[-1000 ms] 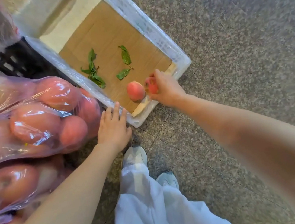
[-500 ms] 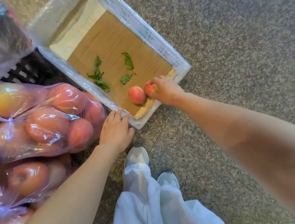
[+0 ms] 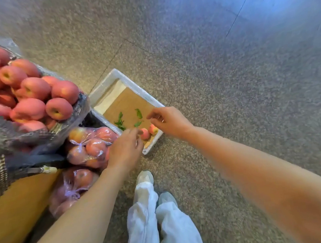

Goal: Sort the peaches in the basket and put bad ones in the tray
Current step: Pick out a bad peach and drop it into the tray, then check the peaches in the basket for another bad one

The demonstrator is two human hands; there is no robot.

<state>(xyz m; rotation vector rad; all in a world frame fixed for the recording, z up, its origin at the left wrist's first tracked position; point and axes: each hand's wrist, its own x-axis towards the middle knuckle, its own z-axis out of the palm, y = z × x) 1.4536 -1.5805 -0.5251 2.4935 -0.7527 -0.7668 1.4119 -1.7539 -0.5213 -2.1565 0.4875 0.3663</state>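
- Hovering at centre frame in the head view, the right hand [image 3: 170, 121] had released its small red peach [image 3: 153, 129], which lay beside a second peach [image 3: 145, 133] in the white rectangular foam tray [image 3: 110, 77]; its fingers were loose and empty.
- The left hand [image 3: 126, 150] hung relaxed, empty: one more reject sorted.

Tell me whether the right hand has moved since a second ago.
Yes. The right hand released its peach in the tray's near corner and now hovers empty farther along the right rim.

floor: speckled stone tiles [image 3: 230, 73] | cardboard sheet [image 3: 127, 103] with green leaves [image 3: 120, 122] lying on it | yellow box [image 3: 15, 207] lower left | white trousers [image 3: 145, 223] above pale shoes [image 3: 145, 177]
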